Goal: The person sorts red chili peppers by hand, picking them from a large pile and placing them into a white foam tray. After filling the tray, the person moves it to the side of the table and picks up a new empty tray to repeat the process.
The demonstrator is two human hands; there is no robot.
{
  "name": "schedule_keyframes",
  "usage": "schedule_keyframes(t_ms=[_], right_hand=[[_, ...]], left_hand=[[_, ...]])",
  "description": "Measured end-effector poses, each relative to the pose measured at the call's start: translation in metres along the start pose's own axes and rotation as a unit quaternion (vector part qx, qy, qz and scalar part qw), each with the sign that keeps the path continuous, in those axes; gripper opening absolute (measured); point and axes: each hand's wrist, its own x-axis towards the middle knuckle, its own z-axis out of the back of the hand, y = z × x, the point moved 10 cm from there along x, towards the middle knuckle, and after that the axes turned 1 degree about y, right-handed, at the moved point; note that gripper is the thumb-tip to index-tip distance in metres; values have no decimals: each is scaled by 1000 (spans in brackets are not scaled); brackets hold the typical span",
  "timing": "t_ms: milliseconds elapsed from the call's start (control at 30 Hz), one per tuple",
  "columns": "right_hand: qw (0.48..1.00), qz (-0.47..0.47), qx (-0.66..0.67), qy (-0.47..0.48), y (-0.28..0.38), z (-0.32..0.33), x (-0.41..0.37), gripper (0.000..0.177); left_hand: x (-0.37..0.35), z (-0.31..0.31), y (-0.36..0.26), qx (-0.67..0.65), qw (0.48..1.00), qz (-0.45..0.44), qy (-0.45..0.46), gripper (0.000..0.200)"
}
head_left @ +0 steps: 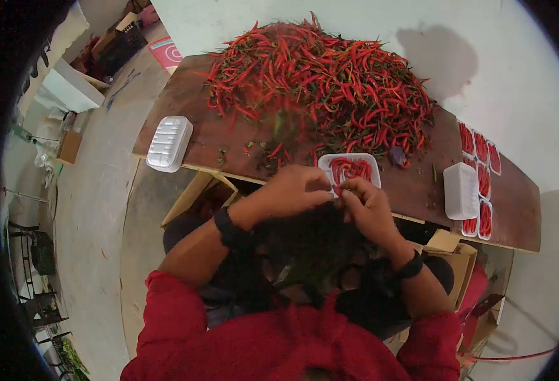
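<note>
A small red chili pepper (337, 190) shows between my two hands at the front edge of the table. My right hand (369, 204) pinches it between thumb and fingertips. The fingers of my left hand (295, 190) are curled together at its other side; what lies between them is partly hidden. Just beyond my fingertips sits a white tray (377, 166) with several red chilies (352, 167) lying in it. Farther back, a big heap of red chilies with green stems (317, 76) covers much of the table.
An upturned stack of white trays (169, 143) stands at the table's left edge. Another white stack (461, 190) is at the right, beside several filled chili trays (484, 181). Loose stems lie on the brown tabletop (197, 127). Cardboard boxes (194, 197) stand below the table.
</note>
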Motion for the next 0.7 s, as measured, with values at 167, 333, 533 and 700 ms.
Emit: schedule_keyframes(t_ms=[167, 333, 533, 700], right_hand=[[999, 43, -16, 11, -2, -10, -1, 16], [999, -16, 22, 23, -18, -12, -4, 16], [992, 85, -93, -18, -10, -5, -5, 18], [997, 48, -66, 12, -24, -8, -5, 14]], left_hand=[[6, -11, 11, -50, 998, 32, -10, 16], [7, 6, 9, -84, 989, 73, -93, 13], [13, 5, 6, -15, 996, 76, -48, 11], [20, -13, 12, -18, 999, 28, 6, 11]])
